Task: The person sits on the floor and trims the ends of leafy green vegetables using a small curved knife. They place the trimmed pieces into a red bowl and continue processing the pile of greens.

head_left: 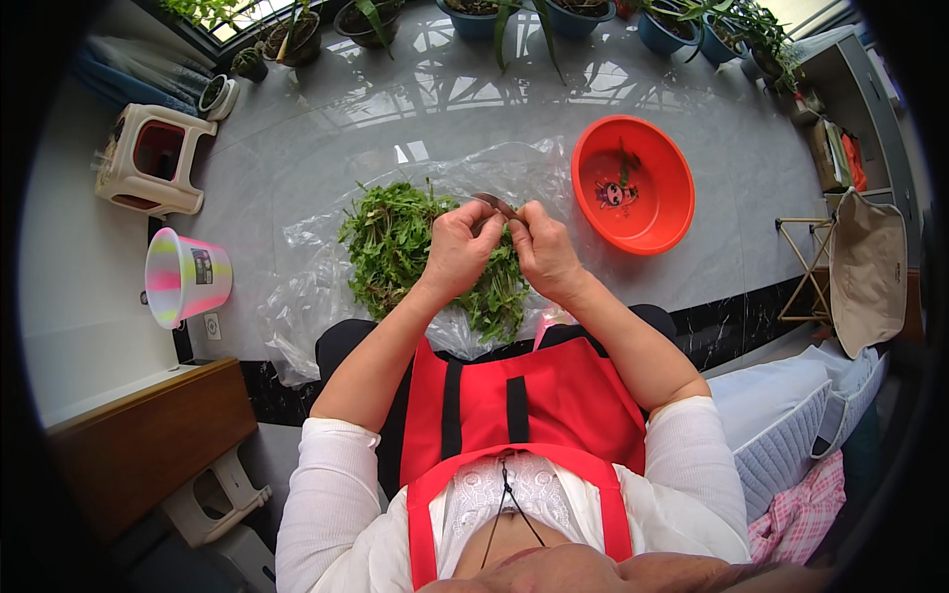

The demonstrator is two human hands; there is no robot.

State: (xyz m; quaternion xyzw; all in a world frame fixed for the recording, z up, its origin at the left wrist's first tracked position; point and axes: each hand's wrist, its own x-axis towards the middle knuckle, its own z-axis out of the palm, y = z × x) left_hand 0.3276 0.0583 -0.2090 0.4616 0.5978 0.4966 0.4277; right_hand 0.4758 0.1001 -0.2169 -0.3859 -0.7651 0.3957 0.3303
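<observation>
Above a heap of leafy greens (393,237), my two hands meet with fingertips almost touching. Between them is a slim, dark brown curved object (495,201), possibly a small knife or its handle. My left hand (461,241) pinches its near side with thumb and forefinger. The other end lies in the curled fingers of my right hand (547,248). Whether a stem is also between the fingers cannot be made out. The greens rest on a crumpled clear plastic sheet (308,304) on the floor. At the right, a red plastic basin (660,215) holds a few green sprigs.
A pink, white and yellow bucket (194,278) and a beige plastic stool (159,159) stand at the left. Potted plants (474,22) line the far edge. To the right are a folding canvas chair (867,274) and a quilted mattress (786,430).
</observation>
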